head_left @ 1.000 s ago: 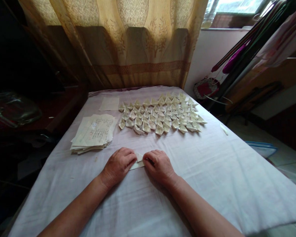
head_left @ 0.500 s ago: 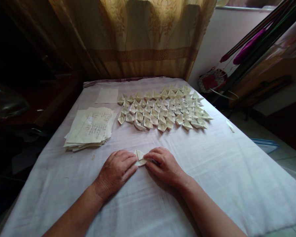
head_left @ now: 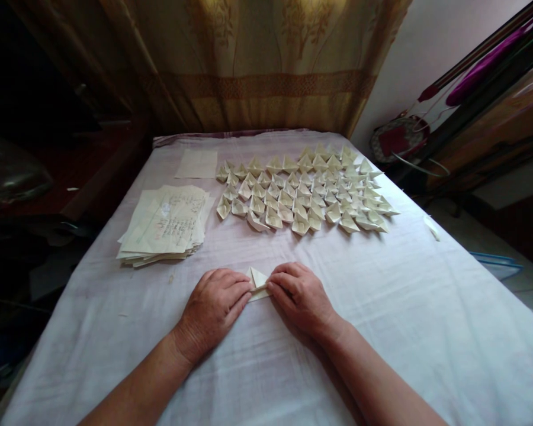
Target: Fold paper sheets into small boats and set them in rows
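Head view: the left hand [head_left: 215, 310] has its fingers closed over the left end of a small folded paper [head_left: 258, 278], and the right hand [head_left: 302, 299] pinches the right end between thumb and fingertips. The paper lies between them on the white cloth [head_left: 382, 307], its peak pointing away from the person and a strip showing on the near side. The step looks like working a crease; doing it well likely means matching the pressure of both hands, keeping the strip's edge straight, and running the fingertips outward without twisting the peak. Beyond the hands, to the left, sits a stack of written sheets [head_left: 162, 222], with a single sheet [head_left: 196, 163] behind it; to the right stand rows of paper boats [head_left: 301, 223]. Compared with a second ago, the left fingers lie flatter, the right hand's gap has closed, and the view tips lower, losing the window.
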`<state>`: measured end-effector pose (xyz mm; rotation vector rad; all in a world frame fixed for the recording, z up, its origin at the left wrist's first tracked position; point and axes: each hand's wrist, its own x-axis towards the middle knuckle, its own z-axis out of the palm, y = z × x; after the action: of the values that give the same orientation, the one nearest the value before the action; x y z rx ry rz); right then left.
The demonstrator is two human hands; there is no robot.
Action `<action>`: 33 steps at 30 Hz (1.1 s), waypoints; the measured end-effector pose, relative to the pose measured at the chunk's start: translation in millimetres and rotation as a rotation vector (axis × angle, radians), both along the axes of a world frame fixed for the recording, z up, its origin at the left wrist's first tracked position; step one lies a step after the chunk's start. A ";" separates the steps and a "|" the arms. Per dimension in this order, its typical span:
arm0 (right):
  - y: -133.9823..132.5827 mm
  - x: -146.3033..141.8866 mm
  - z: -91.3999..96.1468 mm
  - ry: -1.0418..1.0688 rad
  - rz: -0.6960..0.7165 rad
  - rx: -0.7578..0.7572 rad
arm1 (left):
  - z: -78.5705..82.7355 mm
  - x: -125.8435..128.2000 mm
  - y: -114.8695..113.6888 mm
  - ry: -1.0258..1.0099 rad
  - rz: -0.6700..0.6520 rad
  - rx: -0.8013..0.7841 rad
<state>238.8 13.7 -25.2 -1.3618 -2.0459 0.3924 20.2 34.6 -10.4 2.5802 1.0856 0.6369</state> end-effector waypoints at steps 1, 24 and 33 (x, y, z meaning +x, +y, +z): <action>0.0 0.1 0.3 -0.003 0.005 -0.007 | -1.2 1.4 0.2 -0.011 0.018 -0.007; 10.6 -8.2 5.9 -0.170 -0.114 -0.080 | -8.8 18.5 -1.1 -0.020 0.233 -0.041; 8.7 -6.2 -5.9 -0.030 -0.096 -0.058 | -10.3 13.6 1.6 -0.046 0.224 -0.123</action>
<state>232.6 22.4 -31.1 -1.5029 -1.9977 0.3949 33.8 36.1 -20.6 2.3485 1.3657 0.6541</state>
